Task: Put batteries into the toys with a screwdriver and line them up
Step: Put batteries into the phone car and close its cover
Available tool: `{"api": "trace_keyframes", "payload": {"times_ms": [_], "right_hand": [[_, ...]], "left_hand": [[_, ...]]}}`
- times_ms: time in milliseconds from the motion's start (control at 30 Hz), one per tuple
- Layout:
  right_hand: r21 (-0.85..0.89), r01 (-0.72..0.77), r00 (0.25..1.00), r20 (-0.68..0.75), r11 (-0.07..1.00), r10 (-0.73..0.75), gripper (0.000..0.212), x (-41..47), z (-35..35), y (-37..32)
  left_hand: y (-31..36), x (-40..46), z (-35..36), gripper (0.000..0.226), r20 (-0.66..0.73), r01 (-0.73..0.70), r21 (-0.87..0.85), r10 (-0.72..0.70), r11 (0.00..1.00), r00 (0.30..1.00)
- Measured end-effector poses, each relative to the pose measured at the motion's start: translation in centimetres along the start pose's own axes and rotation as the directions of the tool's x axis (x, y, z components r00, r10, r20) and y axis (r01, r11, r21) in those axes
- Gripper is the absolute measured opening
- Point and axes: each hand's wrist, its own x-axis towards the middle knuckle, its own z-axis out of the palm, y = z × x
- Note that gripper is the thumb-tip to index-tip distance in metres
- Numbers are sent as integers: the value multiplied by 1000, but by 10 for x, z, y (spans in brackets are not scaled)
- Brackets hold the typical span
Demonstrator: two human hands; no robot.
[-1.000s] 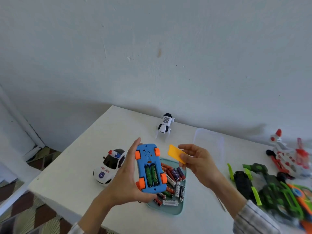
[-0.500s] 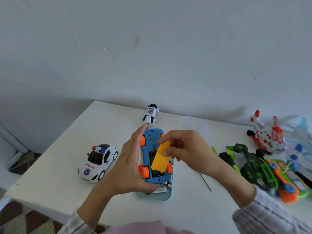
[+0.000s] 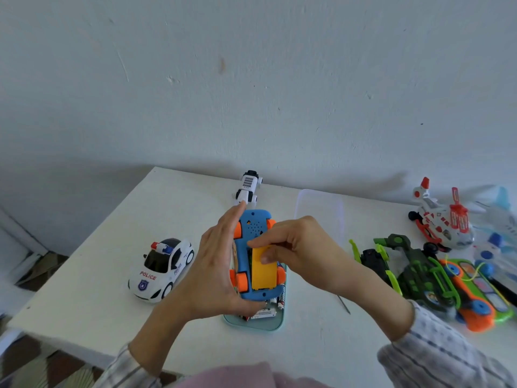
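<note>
My left hand (image 3: 212, 273) holds a blue toy car (image 3: 253, 231) with orange wheels upside down above a teal tray (image 3: 257, 324) of loose batteries. My right hand (image 3: 296, 247) pinches an orange-yellow battery cover (image 3: 263, 271) and presses it flat over the car's battery compartment. The batteries inside the car are now hidden under the cover. A thin screwdriver (image 3: 343, 303) lies on the white table (image 3: 92, 275) to the right of the tray, partly hidden by my right wrist.
A white police car (image 3: 161, 266) stands left of my hands, and a small white vehicle (image 3: 247, 187) sits at the back by the wall. A clear lid (image 3: 320, 208), a green-black toy (image 3: 416, 264), an orange-green toy (image 3: 475, 295) and a white-red helicopter (image 3: 439, 219) crowd the right side.
My right hand brought the orange-yellow cover from the air beside the car down onto the open battery compartment. The two batteries seen before are now covered.
</note>
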Motion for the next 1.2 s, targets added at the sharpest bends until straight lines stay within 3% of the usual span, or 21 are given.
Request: {"api": "trace_keyframes", "payload": {"times_ms": [600,1000,1200], "right_hand": [[13,30,999,30,999,-30,24,5,0,8],[-98,233,972,41,967,-230,31,6,-1,12],[-115,213,977,27,970,-212,30,7,1,15]], "left_hand": [[-3,1,3,137,10,-7,-48,7,999,1000],[-3,2,5,134,14,-9,-61,10,998,1000],[-1,4,3,133,8,-9,-69,9,998,1000]]}}
